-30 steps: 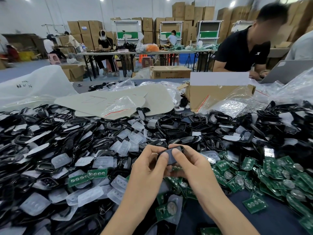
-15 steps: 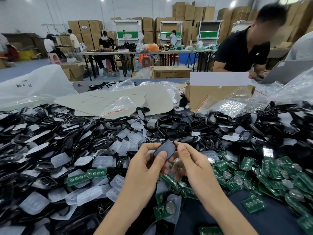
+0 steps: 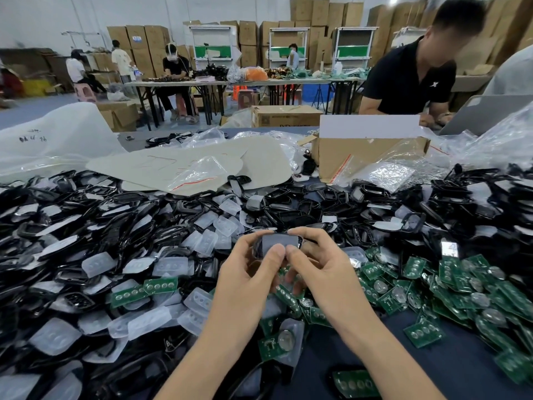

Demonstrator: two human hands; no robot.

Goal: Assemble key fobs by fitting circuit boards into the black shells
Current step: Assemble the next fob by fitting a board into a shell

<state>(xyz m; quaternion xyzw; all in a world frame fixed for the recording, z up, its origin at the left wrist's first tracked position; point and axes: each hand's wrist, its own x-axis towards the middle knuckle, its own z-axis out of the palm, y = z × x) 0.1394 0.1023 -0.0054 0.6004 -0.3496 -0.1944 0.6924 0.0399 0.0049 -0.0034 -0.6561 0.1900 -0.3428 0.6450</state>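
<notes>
The left hand [image 3: 247, 274] and right hand [image 3: 320, 272] both pinch one black shell [image 3: 277, 243], thumbs on its near edge, fingers over its far edge. It is held just above the heap of shells [image 3: 86, 226]. Green circuit boards [image 3: 450, 281] crowd the right. A little bare table [image 3: 323, 362] shows between the arms.

Assembly warehouse (stacked cartons [image 3: 248, 36], worktables [image 3: 288, 81]).

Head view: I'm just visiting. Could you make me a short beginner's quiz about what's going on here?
1. True or false: the left hand and right hand both hold one black shell.
2. The boards lie mostly A) to the left of the hands, B) to their right.
3. Fill in: the boards are ___ in colour.
Key: 1 true; 2 B; 3 green.
</notes>
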